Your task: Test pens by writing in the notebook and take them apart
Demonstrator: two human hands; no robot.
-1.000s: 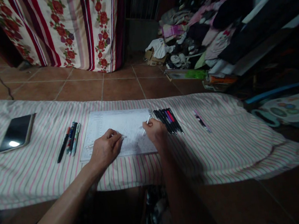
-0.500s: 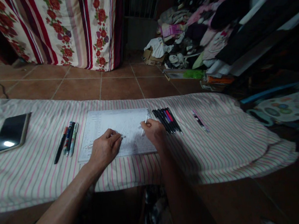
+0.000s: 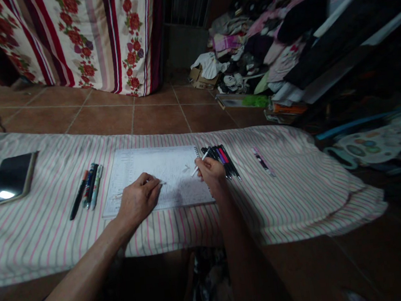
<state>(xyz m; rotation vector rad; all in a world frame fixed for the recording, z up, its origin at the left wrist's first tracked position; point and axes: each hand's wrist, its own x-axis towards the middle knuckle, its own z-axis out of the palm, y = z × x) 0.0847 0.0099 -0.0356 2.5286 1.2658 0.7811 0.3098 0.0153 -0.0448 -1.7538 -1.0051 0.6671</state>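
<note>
Plainly, from where I stand, the right hand [image 3: 211, 170] pinches a white pen [image 3: 195, 172] over the right side of the spiral notebook [image 3: 158, 159]; the left hand [image 3: 138, 197], at its lower left, grips a small white object [image 3: 162, 183]. Mostly black pens [image 3: 234, 169] lie just right of it.

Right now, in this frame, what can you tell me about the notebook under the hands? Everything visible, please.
The notebook lies flat on the striped cloth, wider than deep, with a dark spiral binding visible along its right edge. Its upper face looks like white paper covered in faint marks, too fine to read, plus a small darker mark near the right hand. Shadow dims its lower part. The left hand rests on its lower left; whether the right hand touches it is unclear.
</note>
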